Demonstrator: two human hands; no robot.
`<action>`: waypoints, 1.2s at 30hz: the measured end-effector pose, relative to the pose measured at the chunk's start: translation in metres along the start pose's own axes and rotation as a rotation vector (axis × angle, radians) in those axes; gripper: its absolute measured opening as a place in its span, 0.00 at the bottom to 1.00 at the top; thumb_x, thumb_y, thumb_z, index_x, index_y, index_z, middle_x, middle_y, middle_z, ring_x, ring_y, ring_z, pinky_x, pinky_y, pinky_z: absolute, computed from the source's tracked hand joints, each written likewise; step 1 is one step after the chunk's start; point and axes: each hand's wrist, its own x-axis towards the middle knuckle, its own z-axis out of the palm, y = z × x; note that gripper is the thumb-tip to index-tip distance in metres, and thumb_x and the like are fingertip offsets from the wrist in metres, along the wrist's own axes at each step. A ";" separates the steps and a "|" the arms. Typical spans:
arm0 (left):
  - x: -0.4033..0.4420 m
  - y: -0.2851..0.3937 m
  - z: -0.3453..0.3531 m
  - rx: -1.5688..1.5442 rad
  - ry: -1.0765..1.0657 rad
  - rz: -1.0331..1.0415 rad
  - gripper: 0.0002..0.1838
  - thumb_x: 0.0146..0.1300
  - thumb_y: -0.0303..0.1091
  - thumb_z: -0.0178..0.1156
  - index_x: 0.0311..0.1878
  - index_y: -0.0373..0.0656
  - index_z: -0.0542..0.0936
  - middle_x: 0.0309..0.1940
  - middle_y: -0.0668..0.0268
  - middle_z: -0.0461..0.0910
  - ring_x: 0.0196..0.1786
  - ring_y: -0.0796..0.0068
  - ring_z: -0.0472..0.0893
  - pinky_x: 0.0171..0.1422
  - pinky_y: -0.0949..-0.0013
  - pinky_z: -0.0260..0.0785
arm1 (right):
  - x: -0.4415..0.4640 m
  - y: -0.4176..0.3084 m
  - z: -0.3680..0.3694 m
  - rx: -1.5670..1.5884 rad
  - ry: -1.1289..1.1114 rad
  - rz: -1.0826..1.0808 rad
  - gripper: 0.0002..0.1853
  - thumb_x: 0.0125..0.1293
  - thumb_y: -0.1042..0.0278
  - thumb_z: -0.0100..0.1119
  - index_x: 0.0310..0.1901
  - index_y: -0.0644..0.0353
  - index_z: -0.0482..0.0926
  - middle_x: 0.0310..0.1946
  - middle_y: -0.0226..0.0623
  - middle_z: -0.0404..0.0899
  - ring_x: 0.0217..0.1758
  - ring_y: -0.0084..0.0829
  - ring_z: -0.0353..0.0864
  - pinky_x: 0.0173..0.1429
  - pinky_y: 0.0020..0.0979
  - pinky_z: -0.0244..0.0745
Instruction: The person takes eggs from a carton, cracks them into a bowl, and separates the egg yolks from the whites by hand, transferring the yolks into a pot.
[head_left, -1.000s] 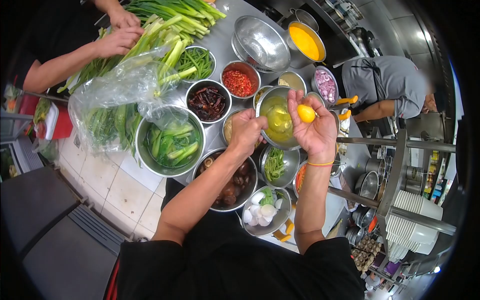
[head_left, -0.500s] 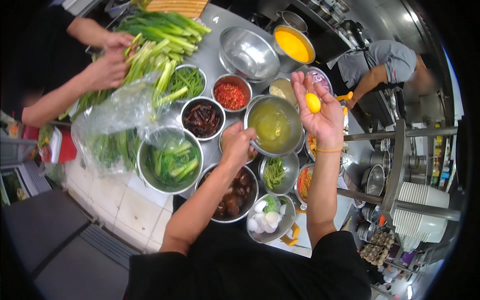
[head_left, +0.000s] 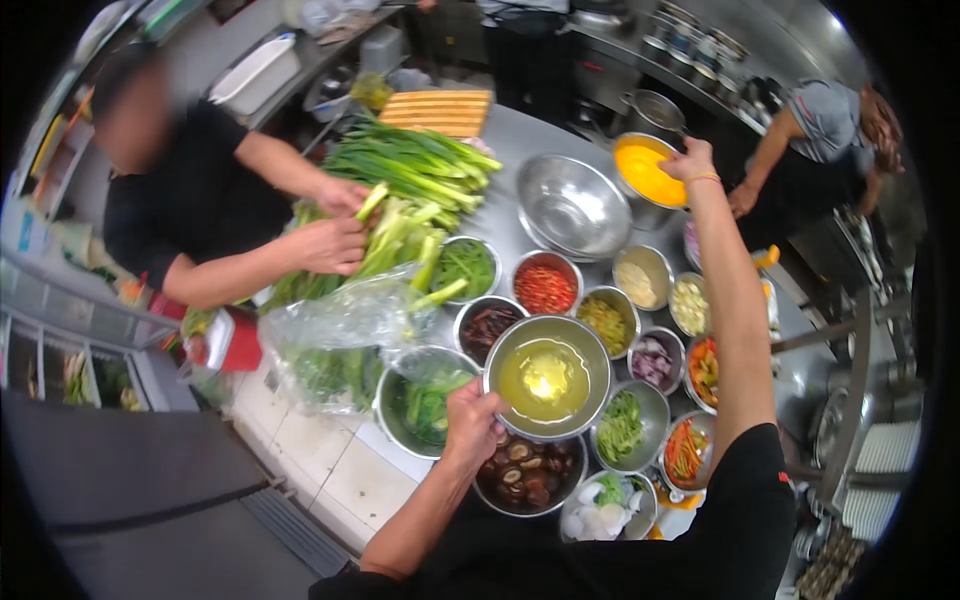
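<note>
My left hand [head_left: 474, 415] grips the rim of a metal bowl [head_left: 495, 427] of clear, yellowish egg white [head_left: 535, 395]. The bowl is held above several smaller bowls. Stretched far out, my right hand [head_left: 690, 162] is turned over at the edge of a metal pot [head_left: 650, 213] of bright yellow egg yolk [head_left: 645, 172]. Its fingers hang over the yolk and are blurred; I cannot see whether anything is in them. Below my left hand, a bowl of dark mushrooms [head_left: 525, 475] and one with eggshells [head_left: 597, 515] stand close to my body.
Bowls of chopped red chili [head_left: 545, 288], sliced onion [head_left: 652, 362] and carrot strips [head_left: 687, 450] crowd the steel table. An empty colander-like bowl [head_left: 573, 205] lies beside the pot. At left, a co-worker's hands [head_left: 335, 245] handle green onions [head_left: 410, 165]. Another person [head_left: 825, 125] leans at right.
My right hand, palm up with an egg yolk on it before, has reached forward to the pot and turned over. The bowl stays in my left hand. The view has shifted.
</note>
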 end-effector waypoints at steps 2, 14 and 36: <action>-0.011 0.015 -0.012 -0.018 0.031 0.038 0.11 0.47 0.16 0.52 0.35 0.34 0.79 0.19 0.70 0.76 0.13 0.88 0.64 0.15 0.82 0.55 | -0.020 0.020 0.014 -0.085 -0.020 -0.048 0.30 0.71 0.53 0.43 0.71 0.56 0.55 0.73 0.42 0.53 0.78 0.45 0.47 0.78 0.47 0.40; -0.081 0.113 -0.152 -0.175 0.192 0.220 0.12 0.47 0.18 0.53 0.37 0.36 0.79 0.22 0.71 0.77 0.13 0.89 0.62 0.15 0.83 0.54 | -0.297 0.205 0.001 0.128 -0.736 0.254 0.08 0.67 0.73 0.48 0.37 0.69 0.76 0.36 0.45 0.77 0.42 0.39 0.77 0.53 0.39 0.76; -0.173 0.267 -0.496 -0.627 0.754 0.655 0.04 0.47 0.20 0.51 0.24 0.40 0.72 0.17 0.72 0.72 0.13 0.85 0.63 0.19 0.81 0.62 | -0.540 0.732 0.131 -0.243 -0.763 1.161 0.08 0.64 0.69 0.54 0.32 0.64 0.78 0.29 0.41 0.80 0.37 0.35 0.80 0.46 0.34 0.79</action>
